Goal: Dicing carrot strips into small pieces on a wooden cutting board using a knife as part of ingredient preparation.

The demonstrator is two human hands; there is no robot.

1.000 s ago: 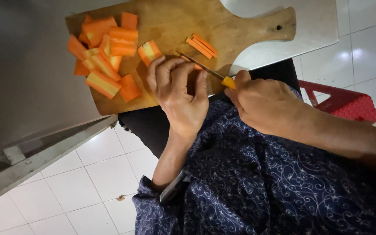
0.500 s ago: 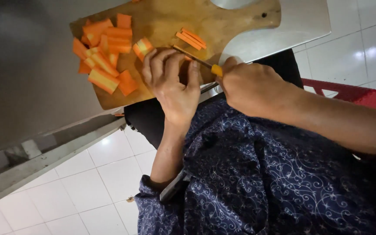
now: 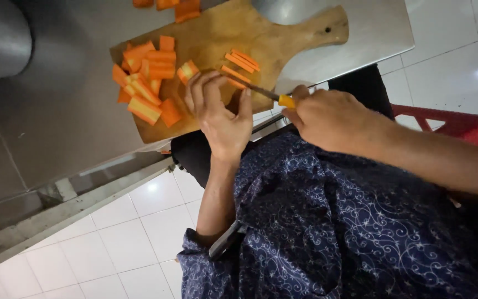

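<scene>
The right hand (image 3: pixel 330 119) grips the yellow-handled knife (image 3: pixel 272 95), fingers wrapped tight around the handle, blade laid across the paddle-shaped wooden cutting board (image 3: pixel 261 33) on the grey metal counter (image 3: pixel 62 111). The left hand (image 3: pixel 222 113) rests beside the blade, fingers curled together on the board. Thin orange carrot sticks (image 3: pixel 240 62) lie just beyond the blade; thicker orange carrot chunks (image 3: pixel 147 77) are piled near the left hand.

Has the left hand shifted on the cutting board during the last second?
No. The left hand sits at the cutting board near edge beside the carrot pile, as before; only the camera moved.
</scene>
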